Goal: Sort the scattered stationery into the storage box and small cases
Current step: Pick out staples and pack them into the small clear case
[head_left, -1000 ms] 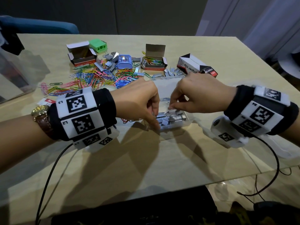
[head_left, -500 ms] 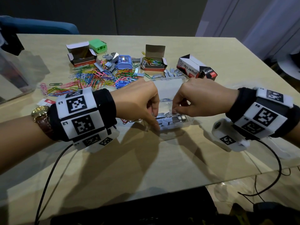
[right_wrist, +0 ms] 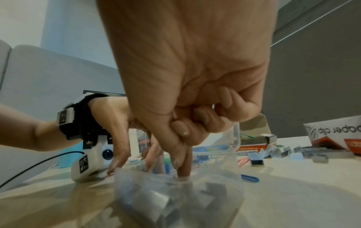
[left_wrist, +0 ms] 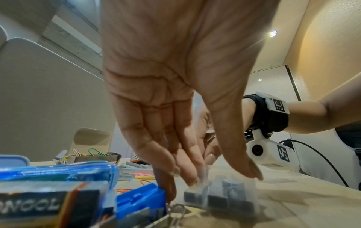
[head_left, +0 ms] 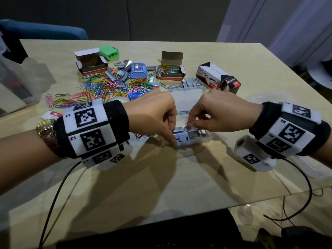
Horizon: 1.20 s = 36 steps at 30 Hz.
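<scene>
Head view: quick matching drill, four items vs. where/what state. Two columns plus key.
Items:
1. green sharpener
2. clear case
3. black-and-white paper clip box
4. red-edged box

Places/states:
A. between both hands, staples inside
B. lying on its side, far right
C. far left, beside an open box
D. flap up, coloured clips inside

Pairs: 1-C, 2-A, 3-B, 4-D

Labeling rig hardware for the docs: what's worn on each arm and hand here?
Both hands are bare. The left hand has a black wrist band carrying white blocks with black square markers, a white camera housing beneath trailing a black cable, and a gold watch on a brown strap. The right hand has the same band, blocks, housing and cable; no watch shows.
</scene>
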{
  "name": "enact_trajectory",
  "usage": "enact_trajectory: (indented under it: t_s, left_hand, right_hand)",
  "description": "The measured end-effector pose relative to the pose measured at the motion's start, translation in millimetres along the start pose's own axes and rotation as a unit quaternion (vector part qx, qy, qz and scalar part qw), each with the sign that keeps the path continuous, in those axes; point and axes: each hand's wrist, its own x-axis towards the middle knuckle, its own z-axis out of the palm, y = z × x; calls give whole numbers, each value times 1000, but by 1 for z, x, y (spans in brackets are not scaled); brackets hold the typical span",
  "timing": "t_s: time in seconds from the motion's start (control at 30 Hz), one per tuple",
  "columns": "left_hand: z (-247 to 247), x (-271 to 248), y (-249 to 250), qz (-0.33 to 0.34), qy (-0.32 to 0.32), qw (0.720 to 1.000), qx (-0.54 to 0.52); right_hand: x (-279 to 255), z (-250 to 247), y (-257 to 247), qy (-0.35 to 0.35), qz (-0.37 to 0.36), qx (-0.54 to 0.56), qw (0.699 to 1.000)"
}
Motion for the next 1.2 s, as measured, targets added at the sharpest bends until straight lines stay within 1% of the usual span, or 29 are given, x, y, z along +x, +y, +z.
enact_trajectory:
  t_s: [0.13,0.3,0.43,0.6,0.67,0.8,0.93,1.03,1.2]
  left_hand:
    - [0,0,0,0,-4,1000,-3]
    - [-1,1,0,-2,-7,1000,-3]
    - [-1,1,-1,-4,-7,1000,-6]
    - [-1,1,0,-6,-7,1000,-3]
    - [-1,1,0,-5,-10,1000,-4]
    - [-1,1,1,-3,-12,1000,-5]
    - [-1,2,1,-1,-14,1000,-1]
    - [-1,2,0,-3,-14,1000,-3]
    - [-2,2,0,-3,-16,1000,-7]
  right_hand:
    - [2,2,2,-3,1,1,1000]
    - [5,2,4,4,24,6,1000]
    - [4,5,2,-6,29,37,999]
    - [2,-2,5,43,18,45,998]
    - [1,-6,5,47,9,28,998]
    - [2,-5,0,23,-3,-62,998]
    - [6,-1,-6,17,-17,-133,991]
    - [9,0,-9,22,-20,-160,987]
    - [9,1,-10,34,-17,-176,984]
